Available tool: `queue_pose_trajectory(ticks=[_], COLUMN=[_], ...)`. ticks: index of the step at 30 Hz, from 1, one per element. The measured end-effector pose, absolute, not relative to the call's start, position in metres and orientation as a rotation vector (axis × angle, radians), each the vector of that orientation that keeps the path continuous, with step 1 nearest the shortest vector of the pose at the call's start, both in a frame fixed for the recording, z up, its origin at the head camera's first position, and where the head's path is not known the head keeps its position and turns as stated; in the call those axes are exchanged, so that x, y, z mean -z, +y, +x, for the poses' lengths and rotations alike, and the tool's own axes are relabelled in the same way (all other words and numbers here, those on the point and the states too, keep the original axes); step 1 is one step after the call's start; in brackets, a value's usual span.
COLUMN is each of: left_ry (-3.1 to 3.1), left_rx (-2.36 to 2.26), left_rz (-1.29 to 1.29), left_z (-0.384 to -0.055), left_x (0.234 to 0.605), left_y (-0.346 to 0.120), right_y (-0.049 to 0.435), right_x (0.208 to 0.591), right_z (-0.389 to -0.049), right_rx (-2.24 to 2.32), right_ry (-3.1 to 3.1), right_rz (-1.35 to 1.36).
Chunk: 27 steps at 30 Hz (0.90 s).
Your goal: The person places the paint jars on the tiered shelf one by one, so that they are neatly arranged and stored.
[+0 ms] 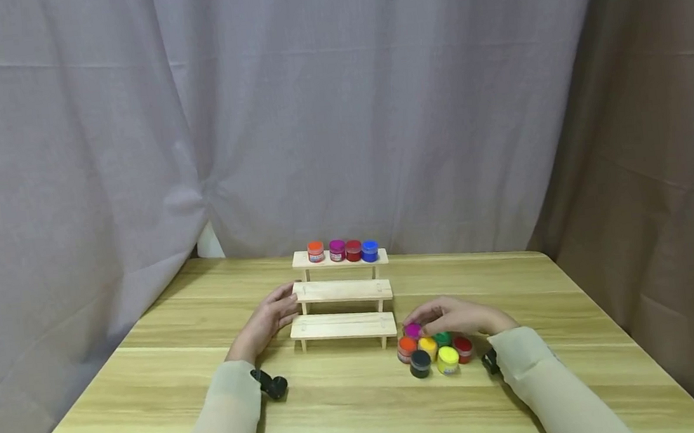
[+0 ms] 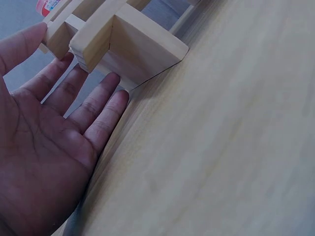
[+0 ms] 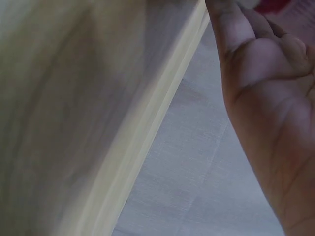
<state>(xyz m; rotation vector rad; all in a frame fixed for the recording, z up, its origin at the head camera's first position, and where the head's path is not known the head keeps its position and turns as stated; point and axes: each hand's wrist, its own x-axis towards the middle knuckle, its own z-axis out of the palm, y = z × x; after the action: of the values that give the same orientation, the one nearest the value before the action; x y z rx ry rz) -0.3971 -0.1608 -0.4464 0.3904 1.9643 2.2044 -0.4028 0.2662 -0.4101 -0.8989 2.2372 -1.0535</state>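
A three-step wooden stand [image 1: 342, 325] is on the table, with orange, purple, red and blue paint jars [image 1: 370, 251] along its top step. My left hand [image 1: 272, 317] is at the stand's left side. In the left wrist view its fingers [image 2: 101, 105] are extended, the tips at the wooden end pieces. To the right of the stand, my right hand [image 1: 455, 316] pinches a purple-lidded paint jar [image 1: 413, 331] between thumb and fingers. The right wrist view shows only part of that hand, with a blurred red patch at the top edge.
Beside and below the right hand stand more paint jars: orange [image 1: 407, 349], amber [image 1: 427, 347], green [image 1: 442, 339], red [image 1: 463, 349], black [image 1: 420, 363] and yellow [image 1: 447, 360]. A grey curtain [image 1: 373, 101] hangs behind the wooden table [image 1: 343, 421].
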Motion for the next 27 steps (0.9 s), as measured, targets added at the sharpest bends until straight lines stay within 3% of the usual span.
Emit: queue_pose_trajectory(ticks=[27], left_ry=[1.973], left_rx=[-2.211], left_rz=[0.415], left_z=[-0.3966], left_x=[0.4503], left_y=[-0.1602], right_y=[0.2618], right_x=[0.414], right_z=[-0.4011], right_rx=[0.964], right_ry=[2.465], right_rz=[-1.035])
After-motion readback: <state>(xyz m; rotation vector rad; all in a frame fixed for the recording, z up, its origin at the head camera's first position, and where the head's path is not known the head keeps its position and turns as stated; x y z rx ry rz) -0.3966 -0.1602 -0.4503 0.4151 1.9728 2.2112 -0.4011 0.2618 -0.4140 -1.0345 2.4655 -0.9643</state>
